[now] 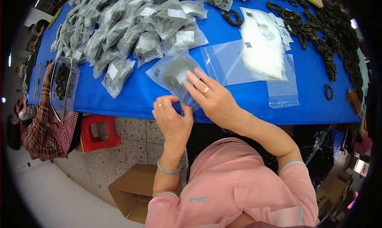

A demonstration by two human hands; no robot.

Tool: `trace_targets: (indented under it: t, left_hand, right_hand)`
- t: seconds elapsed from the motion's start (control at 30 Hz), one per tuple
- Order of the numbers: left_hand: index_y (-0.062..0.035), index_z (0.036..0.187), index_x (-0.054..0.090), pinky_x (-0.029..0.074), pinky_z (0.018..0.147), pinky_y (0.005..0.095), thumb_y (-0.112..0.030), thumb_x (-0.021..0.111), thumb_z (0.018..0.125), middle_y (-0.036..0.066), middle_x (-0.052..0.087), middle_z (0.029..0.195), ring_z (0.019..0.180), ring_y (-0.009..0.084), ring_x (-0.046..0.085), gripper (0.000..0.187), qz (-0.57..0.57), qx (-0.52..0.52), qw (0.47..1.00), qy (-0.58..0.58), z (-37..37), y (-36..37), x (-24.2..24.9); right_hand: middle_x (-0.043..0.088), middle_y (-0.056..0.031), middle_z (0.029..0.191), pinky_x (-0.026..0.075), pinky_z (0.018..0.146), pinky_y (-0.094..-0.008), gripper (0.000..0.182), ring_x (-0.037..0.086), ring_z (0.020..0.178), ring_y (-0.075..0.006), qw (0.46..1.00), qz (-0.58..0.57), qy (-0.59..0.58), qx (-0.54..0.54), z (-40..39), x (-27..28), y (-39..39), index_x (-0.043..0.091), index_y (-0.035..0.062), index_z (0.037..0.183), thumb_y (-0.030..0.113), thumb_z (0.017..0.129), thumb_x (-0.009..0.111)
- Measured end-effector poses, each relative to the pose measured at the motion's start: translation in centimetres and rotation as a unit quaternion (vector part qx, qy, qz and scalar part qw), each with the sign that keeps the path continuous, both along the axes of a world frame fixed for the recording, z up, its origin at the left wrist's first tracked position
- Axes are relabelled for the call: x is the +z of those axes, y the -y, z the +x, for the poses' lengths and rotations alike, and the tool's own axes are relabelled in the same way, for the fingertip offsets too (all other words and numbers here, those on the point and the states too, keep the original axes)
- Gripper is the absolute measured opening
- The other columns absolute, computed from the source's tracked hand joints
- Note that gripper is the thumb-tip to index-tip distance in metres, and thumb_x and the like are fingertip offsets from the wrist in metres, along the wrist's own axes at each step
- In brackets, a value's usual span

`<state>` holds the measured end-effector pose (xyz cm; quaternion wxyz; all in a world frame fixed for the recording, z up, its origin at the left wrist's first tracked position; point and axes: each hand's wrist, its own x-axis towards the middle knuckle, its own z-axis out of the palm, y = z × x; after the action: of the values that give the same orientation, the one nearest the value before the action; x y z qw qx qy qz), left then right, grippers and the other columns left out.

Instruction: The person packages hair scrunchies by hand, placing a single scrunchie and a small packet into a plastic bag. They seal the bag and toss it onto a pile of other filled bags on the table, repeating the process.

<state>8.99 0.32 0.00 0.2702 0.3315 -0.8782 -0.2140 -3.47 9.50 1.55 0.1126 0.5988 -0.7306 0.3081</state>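
Two hands at a clear bag on a blue table

A clear bag (169, 71) with a dark, blurred item inside lies at the centre of the frame, near the front edge of the blue table (131, 102). The right hand (215, 100) reaches over it from the right, fingers extended and slightly apart, fingertips at a blurred whitish patch on the bag. The left hand (172, 118) is at the bag's lower end, fingers curled, with thumb and index finger towards the plastic; whether they pinch it cannot be told.

Filled, labelled bags (127, 25) are heaped across the upper left and upper centre. Right of the hands, a stack of whitish flat bags (262, 49) partly covers clear flat bags (283, 90). One dark ruffled loop (232, 23) lies just left of the stack's top; many more loops (304, 29) run down the upper right.

At the left, another person's hand (49, 69) is beside a wire basket (63, 88) holding dark ruffled items. Below the table are a red stool (99, 133) and an open cardboard box (133, 190).
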Motion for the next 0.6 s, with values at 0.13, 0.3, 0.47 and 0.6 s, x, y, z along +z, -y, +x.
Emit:
trace_targets:
  t: [0.13, 0.3, 0.47, 0.6]
  left_hand:
    - [-0.0070, 0.102, 0.065, 0.041, 0.094, 0.0376, -0.007, 0.073, 0.074, 0.012, 0.061, 0.119, 0.115, 0.0338, 0.052, 0.030, -0.133, -0.022, 0.990, -0.051, -2.5, 0.0, 1.8]
    - [-0.0109, 0.115, 0.066, 0.037, 0.106, 0.0411, -0.006, 0.073, 0.074, 0.014, 0.055, 0.137, 0.134, 0.0373, 0.041, 0.042, -0.160, -0.085, 0.983, -0.031, -4.0, 1.8, 0.3]
    - [-0.0145, 0.120, 0.067, 0.035, 0.110, 0.0471, -0.007, 0.075, 0.074, 0.014, 0.052, 0.141, 0.137, 0.0377, 0.039, 0.047, -0.083, -0.148, 0.982, -0.079, -3.7, 2.9, -1.1]
    - [-0.0149, 0.121, 0.067, 0.035, 0.111, 0.0495, -0.007, 0.076, 0.073, 0.014, 0.053, 0.141, 0.137, 0.0377, 0.039, 0.049, -0.016, -0.213, 0.969, -0.125, -4.7, 2.0, -1.2]
  right_hand:
    - [0.057, -0.0104, 0.137, 0.045, 0.103, -0.0392, 0.043, 0.052, 0.129, -0.0284, 1.000, 0.000, 0.022, 0.008, -2.3, 0.1, -3.7, 0.060, 0.0062, 0.125, 0.009, 0.082, 0.067]
    - [0.069, -0.0025, 0.119, 0.037, 0.112, -0.0446, 0.021, 0.054, 0.130, -0.0229, 0.993, 0.070, -0.048, -0.077, -6.2, -1.2, -5.8, 0.070, 0.0105, 0.107, 0.010, 0.086, 0.066]
    - [0.072, 0.0022, 0.114, 0.033, 0.117, -0.0465, 0.019, 0.052, 0.132, -0.0222, 0.964, 0.089, -0.176, -0.179, -14.0, -2.4, -9.7, 0.072, 0.0136, 0.103, 0.008, 0.087, 0.064]
    - [0.071, 0.0004, 0.117, 0.032, 0.118, -0.0476, 0.024, 0.052, 0.133, -0.0239, 0.962, 0.126, -0.092, -0.223, -18.9, -2.0, -10.4, 0.073, 0.0144, 0.105, 0.002, 0.087, 0.062]
